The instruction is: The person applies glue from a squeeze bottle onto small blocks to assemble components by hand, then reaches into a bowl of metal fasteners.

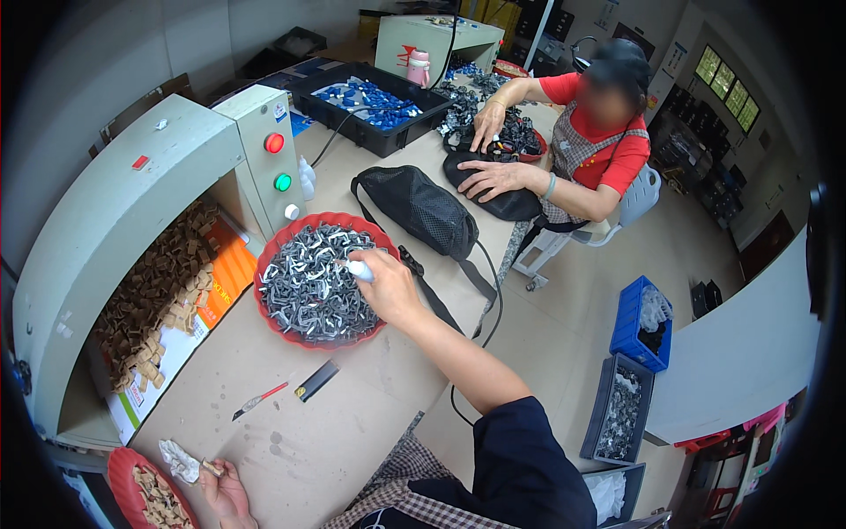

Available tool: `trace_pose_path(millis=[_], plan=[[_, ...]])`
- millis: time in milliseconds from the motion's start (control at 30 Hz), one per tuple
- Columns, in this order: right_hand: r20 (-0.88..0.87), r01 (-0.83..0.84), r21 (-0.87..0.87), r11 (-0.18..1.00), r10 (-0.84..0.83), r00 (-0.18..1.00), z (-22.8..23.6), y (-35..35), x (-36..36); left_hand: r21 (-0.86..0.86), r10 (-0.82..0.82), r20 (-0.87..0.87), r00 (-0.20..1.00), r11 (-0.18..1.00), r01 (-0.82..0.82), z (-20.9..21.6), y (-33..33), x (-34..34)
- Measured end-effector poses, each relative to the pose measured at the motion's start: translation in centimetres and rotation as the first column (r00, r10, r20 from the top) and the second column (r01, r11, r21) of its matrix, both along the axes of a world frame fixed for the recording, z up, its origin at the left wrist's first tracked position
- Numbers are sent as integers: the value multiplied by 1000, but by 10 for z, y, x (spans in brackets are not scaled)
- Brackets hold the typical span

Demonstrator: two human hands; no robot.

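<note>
My right hand (389, 289) is closed around a small white bottle (360, 271), its tip pointing over a red scalloped bowl (262, 295). Small curved grey, black and white pieces (313, 286) fill that bowl. Lower left, my left hand (229, 495) pinches a small tan piece (212, 470); its exact kind is unclear. Crumpled white paper or cloth (180, 460) lies beside those fingers. Another red bowl (121, 480), holding tan pieces (162, 501), stands left of my left hand.
A red-handled craft knife (260, 401) and a dark flat case (317, 381) lie mid-table. At left, a grey machine (132, 207) holds brown pieces inside. A black mesh bag (419, 207) and a black tray (388, 139) sit beyond. Across, a co-worker (586, 132) handles a dark pouch.
</note>
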State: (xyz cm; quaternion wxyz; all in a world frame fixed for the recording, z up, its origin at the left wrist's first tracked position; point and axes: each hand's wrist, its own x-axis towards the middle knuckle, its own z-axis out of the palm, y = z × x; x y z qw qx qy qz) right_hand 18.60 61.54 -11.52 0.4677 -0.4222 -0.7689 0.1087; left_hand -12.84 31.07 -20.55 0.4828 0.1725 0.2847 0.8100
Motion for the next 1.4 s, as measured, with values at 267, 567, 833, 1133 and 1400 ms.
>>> trace_pose_path(millis=[267, 567, 833, 1133, 1400], plan=[[-106, 82, -26, 996, -84, 991, 21, -7, -9, -106, 61, -11, 998, 992, -62, 26, 4, 18], [-470, -268, -352, 897, 78, 879, 31, -10, -18, -154, 27, 0, 1000, 988, -26, 44, 4, 16], [-570, -430, -498, 753, 89, 817, 19, -27, -34, -143, 16, 50, 999, 990, -8, 36, 7, 21], [-317, -250, -471, 846, 102, 943, 31, -52, -72, -176, 30, 62, 998, 984, -18, 36, 1, 16], [-491, -616, -651, 443, 373, 787, 20, -116, -164, -155, -13, 51, 999, 988, 21, 32, -2, 14]])
